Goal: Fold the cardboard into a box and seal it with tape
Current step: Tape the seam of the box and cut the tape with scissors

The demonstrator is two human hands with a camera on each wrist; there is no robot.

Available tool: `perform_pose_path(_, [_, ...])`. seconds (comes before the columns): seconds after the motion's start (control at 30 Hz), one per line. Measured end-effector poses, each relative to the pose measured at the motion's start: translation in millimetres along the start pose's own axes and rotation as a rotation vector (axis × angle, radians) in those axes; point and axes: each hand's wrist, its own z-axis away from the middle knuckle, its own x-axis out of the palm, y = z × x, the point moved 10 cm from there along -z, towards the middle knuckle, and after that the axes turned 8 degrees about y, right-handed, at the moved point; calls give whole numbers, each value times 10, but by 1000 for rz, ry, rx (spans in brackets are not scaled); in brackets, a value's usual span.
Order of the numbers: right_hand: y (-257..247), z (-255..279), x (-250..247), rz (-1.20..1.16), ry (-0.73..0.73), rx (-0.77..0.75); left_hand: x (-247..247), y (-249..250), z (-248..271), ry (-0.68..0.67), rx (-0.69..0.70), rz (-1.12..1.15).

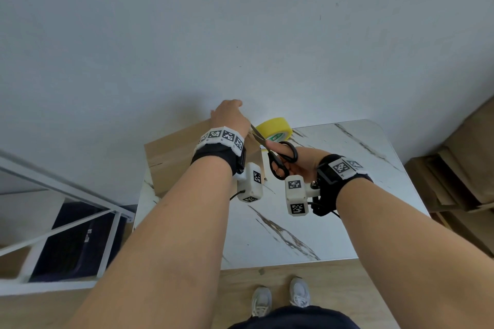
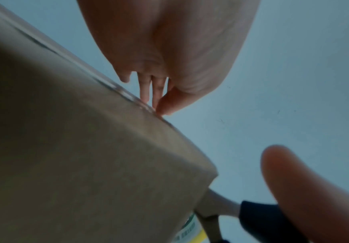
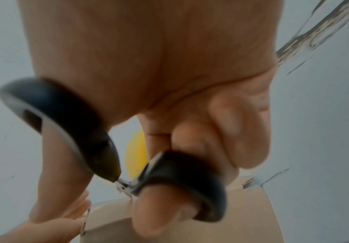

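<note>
table (image 1: 334, 195): white with dark streaks | cardboard box (image 1: 171, 152): brown, on table's far left side | left hand (image 1: 230, 117): on box top, fingers (image 2: 144, 92) straight, tips touching it | right hand (image 1: 302, 163): fingers grasping black scissors (image 1: 278, 155), blades pointing at box | tape roll (image 1: 275, 129): yellow, just behind scissors

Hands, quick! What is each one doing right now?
Left hand: open, straight fingertips pressing on the cardboard box.
Right hand: closed around the black scissors, fingers through the handles.
</note>
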Motion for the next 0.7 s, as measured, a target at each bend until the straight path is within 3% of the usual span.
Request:
perform_pose_path(0.2, [-7,-37,-66,18,-22,-40,116,294,-103,-118,97,-9])
perform_pose_path(0.37, [8,-32,-64,32,-68,-44,288,377,-117,-232,211,-379])
perform_pose_path(0.53, [52,-78,-39,54,-79,-35,403,338,-50,-257,230,-507])
perform_pose_path(0.7, [93,-111,-65,25,-67,-17,332,386,9,-177,207,-456])
